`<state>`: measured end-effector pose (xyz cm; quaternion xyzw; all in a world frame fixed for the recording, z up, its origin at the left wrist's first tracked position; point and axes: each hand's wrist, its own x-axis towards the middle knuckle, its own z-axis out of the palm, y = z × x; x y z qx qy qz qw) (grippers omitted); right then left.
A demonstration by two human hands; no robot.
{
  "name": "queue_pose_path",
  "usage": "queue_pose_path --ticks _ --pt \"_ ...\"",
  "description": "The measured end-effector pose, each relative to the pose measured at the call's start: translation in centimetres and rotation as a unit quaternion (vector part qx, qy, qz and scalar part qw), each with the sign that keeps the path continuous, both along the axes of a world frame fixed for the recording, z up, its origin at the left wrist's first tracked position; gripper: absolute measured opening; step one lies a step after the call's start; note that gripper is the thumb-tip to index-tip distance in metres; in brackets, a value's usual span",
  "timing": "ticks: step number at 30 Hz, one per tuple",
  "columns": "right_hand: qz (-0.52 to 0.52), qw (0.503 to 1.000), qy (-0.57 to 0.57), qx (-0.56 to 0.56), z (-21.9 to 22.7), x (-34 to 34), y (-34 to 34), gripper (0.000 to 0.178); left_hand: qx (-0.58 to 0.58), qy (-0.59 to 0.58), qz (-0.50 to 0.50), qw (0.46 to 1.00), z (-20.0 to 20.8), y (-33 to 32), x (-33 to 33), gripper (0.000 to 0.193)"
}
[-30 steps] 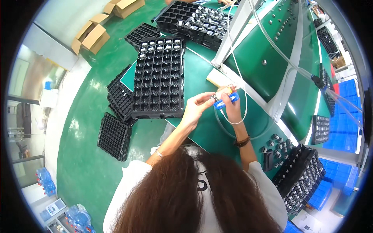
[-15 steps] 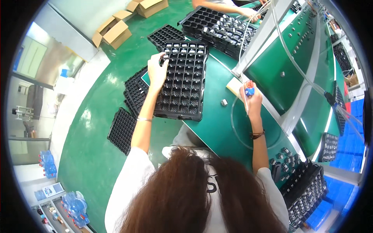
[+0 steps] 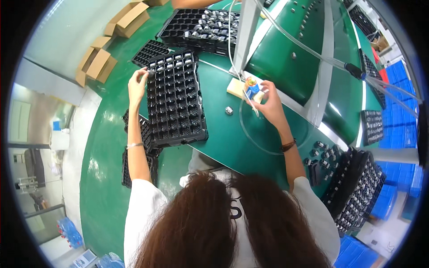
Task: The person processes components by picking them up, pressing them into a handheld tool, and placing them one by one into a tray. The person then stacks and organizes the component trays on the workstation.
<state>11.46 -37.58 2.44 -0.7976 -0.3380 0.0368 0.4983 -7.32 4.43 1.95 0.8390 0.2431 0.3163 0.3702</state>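
Observation:
A black tray point(image 3: 176, 105) with rows of square pockets lies at the left end of the green table; shiny metal parts fill its far rows. My left hand point(image 3: 137, 87) is at the tray's upper left edge, fingertips pinched on a small metal part point(image 3: 151, 73) by a pocket. Beside a pale yellow block point(image 3: 236, 87), a small blue-and-orange tool point(image 3: 252, 88) with a thin tube stands within reach of my right hand point(image 3: 271, 106), whose thumb and fingers are spread around it. One loose metal part point(image 3: 229, 110) rests on the table between tray and right hand.
A deep black tray point(image 3: 196, 38) heaped with metal parts is at the back, near another person's arm point(image 3: 192, 3). More loaded trays point(image 3: 357, 192) stand at the right. A metal post point(image 3: 246, 38) and clear hoses point(image 3: 304, 47) rise beside the green conveyor point(image 3: 286, 71).
The view has shifted to the right. My left hand has lowered the metal part to the tray's edge. My right fingers have loosened from the blue-and-orange tool, which they gripped before.

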Motion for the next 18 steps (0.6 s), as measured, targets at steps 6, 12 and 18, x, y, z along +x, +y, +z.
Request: queue_pose_path --ticks 6,12,18 --pt "-0.036 0.996 -0.072 0.048 -3.2 1.7 3.6 0.038 -0.573 -0.221 -0.015 0.789 2.7 -10.9 1.3 0.012" --pt "-0.187 0.976 -0.073 0.088 -4.7 11.2 0.6 0.025 -0.66 -0.213 -0.075 0.717 0.1 -18.8 -0.6 0.026" --pt "-0.303 0.947 -0.102 0.019 -6.9 18.0 -1.9 0.037 -0.616 -0.163 -0.09 0.766 2.0 -24.4 2.0 0.04"
